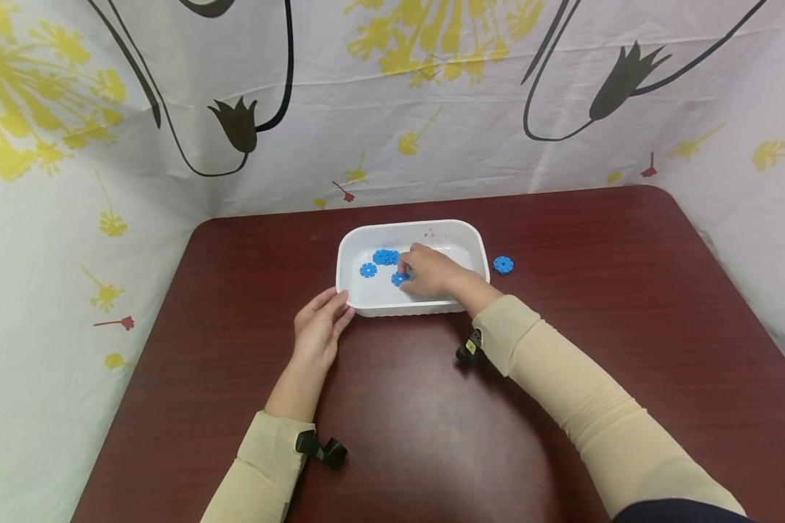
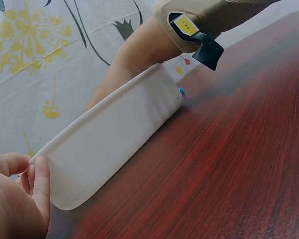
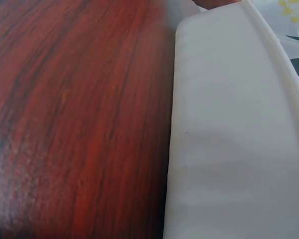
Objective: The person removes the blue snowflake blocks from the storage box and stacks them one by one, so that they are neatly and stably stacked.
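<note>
A white plastic tray point(image 1: 412, 308) stands on the table, with several blue notched discs point(image 1: 386, 257) clustered inside it and a single blue disc point(image 1: 368, 270) apart to their left. My left hand point(image 1: 317, 330) grips the tray's near left corner, thumb and fingers at the rim, as the left wrist view also shows. Reaching over the near right side, my right hand point(image 1: 432, 272) has its curled fingers and thumb on another blue notched disc point(image 1: 399, 279) at the tray floor. That disc is partly hidden by the fingers. In the right wrist view only the tray's outer wall point(image 3: 234, 124) fills the space beside the table.
To the right of the tray, more blue notched discs point(image 1: 503, 264) lie in a small pile on the dark red wooden table point(image 1: 405, 407). A patterned white cloth point(image 1: 392, 145) hangs behind the table and along both sides.
</note>
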Tool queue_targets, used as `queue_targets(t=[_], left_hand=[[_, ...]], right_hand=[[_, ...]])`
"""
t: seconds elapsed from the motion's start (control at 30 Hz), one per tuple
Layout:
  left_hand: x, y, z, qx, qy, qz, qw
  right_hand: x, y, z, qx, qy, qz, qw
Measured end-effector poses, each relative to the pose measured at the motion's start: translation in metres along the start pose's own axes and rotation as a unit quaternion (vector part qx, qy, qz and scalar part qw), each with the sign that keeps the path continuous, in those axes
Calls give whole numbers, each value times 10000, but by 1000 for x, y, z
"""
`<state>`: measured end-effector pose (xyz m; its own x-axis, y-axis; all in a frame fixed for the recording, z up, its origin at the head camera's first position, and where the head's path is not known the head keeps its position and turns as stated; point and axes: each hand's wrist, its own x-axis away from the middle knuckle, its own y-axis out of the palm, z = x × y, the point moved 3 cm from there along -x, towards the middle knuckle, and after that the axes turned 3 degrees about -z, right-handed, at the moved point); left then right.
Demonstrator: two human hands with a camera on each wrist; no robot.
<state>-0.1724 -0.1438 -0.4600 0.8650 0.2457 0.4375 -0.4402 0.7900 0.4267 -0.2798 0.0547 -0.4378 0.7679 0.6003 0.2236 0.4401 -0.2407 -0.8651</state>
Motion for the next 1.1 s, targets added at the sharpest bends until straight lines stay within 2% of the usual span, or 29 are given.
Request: queue_targets(t=[0.4,0.67,0.9,1.1], left_hand=[[1,1,0,-12,-11,-31,10000],[1,0,0,-22,-30,-11,10000],[0,-1,-1,-75,-58,-11,10000],[-1,-1,-1,-84,-61,3,9999]], right_hand=[[2,-2,2,-199,-145,-128,9996],[4,-4,7,-511,6,98,9986],[5,-6,10,-545,170,112,9983],[6,-7,12,-417,5,131,9990]])
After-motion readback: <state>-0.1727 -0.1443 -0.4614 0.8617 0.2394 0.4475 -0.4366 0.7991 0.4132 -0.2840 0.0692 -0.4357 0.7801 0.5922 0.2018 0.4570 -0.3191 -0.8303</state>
